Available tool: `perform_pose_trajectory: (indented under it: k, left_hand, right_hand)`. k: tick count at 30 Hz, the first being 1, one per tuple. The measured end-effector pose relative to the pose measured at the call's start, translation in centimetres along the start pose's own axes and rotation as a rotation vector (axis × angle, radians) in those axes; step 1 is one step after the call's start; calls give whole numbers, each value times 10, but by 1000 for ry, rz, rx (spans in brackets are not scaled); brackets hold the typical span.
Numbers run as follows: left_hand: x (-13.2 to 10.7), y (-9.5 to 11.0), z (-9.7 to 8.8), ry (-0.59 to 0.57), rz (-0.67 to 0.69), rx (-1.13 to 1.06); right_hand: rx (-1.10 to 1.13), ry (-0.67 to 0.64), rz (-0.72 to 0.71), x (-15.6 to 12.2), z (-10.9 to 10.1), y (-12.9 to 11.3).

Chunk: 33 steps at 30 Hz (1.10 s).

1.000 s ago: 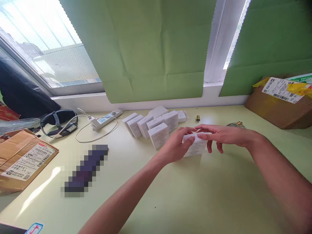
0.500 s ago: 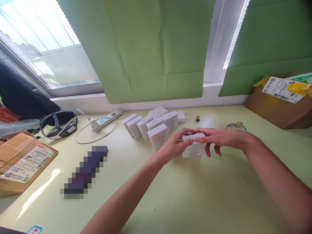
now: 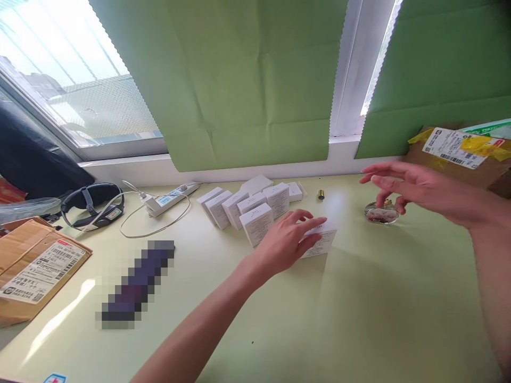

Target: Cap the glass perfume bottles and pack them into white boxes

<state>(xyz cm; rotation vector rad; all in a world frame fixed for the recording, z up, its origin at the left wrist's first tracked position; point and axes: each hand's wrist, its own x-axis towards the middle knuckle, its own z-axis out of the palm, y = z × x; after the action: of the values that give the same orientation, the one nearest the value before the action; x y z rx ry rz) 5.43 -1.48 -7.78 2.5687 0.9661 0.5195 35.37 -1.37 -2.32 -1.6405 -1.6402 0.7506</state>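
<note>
My left hand (image 3: 287,239) rests on a small white box (image 3: 324,242) that stands on the pale green table (image 3: 359,319), fingers laid over its top. My right hand (image 3: 415,189) hovers open, fingers spread, just above a small round glass bottle with a gold neck (image 3: 381,213). A tiny gold cap (image 3: 320,195) sits behind the box. To the left, several matching white boxes (image 3: 247,207) stand in a cluster.
A white power strip with cable (image 3: 167,198) and a black headband device (image 3: 90,205) lie at the left. Cardboard parcels sit at the far left (image 3: 35,266) and far right (image 3: 459,154). A blurred dark object (image 3: 138,282) lies on the table. Green blinds cover the window.
My right hand has let go of the white box and moved right and back to above the glass bottle. My left hand stays on the box.
</note>
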Motion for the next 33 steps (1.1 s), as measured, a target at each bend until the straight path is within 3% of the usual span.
perform_pose_trajectory:
  k: [3, 6, 13, 20, 25, 30, 33]
  left_hand:
    - [0, -2, 2, -27, 74, 109]
    - [1, -3, 4, -33, 98, 202]
    - [0, 2, 1, -44, 100, 336]
    - [1, -3, 2, 19, 68, 198]
    - [9, -2, -17, 98, 15, 224]
    - [37, -4, -44, 76, -79, 387]
    - [53, -12, -50, 45, -132, 499]
  right_hand:
    - [29, 127, -31, 4, -18, 13]
    - [44, 208, -41, 9, -20, 19]
    - [66, 228, -61, 9, -12, 13]
    - [79, 225, -48, 6, -18, 12]
    - [88, 234, -59, 6, -20, 12]
    - [95, 233, -51, 3, -25, 14]
    - [111, 243, -56, 3, -29, 18]
